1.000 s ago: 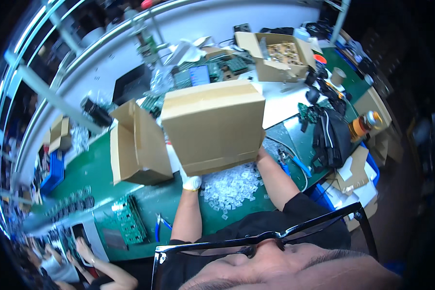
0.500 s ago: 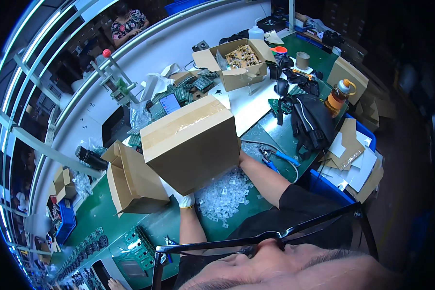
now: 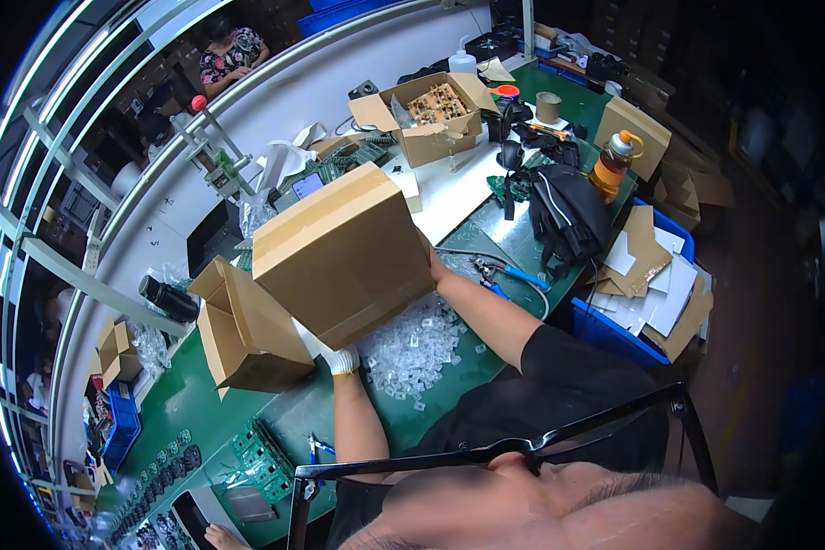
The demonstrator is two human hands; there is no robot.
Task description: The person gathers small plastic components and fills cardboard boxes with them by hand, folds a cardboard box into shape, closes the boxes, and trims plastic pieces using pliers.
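A closed brown cardboard box (image 3: 339, 261), tape along its top, is held tilted above the bench between my two hands. My left hand (image 3: 342, 360), in a white glove with a yellow cuff edge, grips its lower near corner; the fingertips are hidden beneath the box. My right hand (image 3: 431, 261) is bare and presses on the box's right side, its fingers mostly hidden behind it. Under and beside the box lies a heap of small clear plastic pieces (image 3: 412, 353). Just left of it stands an open, tilted cardboard box (image 3: 257, 344).
The green bench (image 3: 293, 412) carries circuit boards (image 3: 261, 458), blue-handled pliers (image 3: 313, 449), a black bag (image 3: 573, 220) and an orange-capped bottle (image 3: 614, 165). A box of boards (image 3: 435, 137) stands at the back. A blue bin (image 3: 614, 335) holds cardboard scraps. Another person's hand (image 3: 222, 537) shows lower left.
The whole view has shifted slightly. The held box has tipped a little, showing more of its broad near face and less of its taped top. Both hands remain on it.
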